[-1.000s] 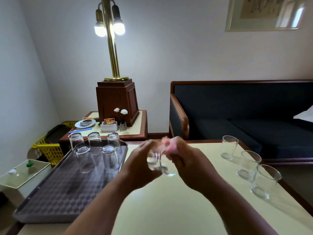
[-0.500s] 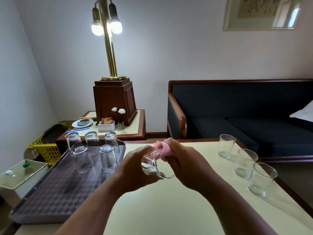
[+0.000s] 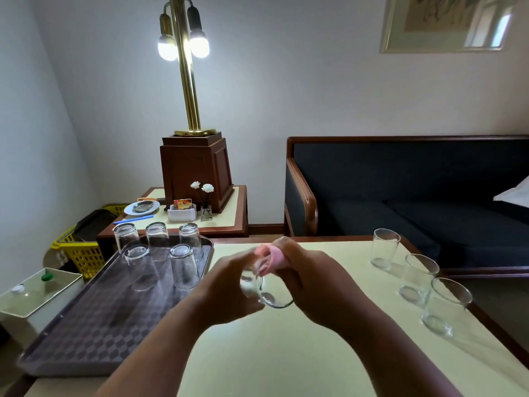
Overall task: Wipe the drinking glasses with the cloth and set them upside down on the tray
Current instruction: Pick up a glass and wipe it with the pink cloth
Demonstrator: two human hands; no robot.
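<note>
A pale-topped table (image 3: 286, 353) carries a dark checked tray (image 3: 94, 325) at its left and three upright glasses (image 3: 419, 279) along its right edge

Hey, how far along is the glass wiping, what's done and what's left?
Done: five upside-down glasses stand on the tray. In hand: the left hand grips a sixth glass while the right hand holds the pink cloth to it. Left: three upright glasses wait on the table at the right, plus setting this one down.

left hand (image 3: 226, 285) grips glass (image 3: 259, 287) — right hand (image 3: 317, 282) holds cloth (image 3: 273, 257)
</note>
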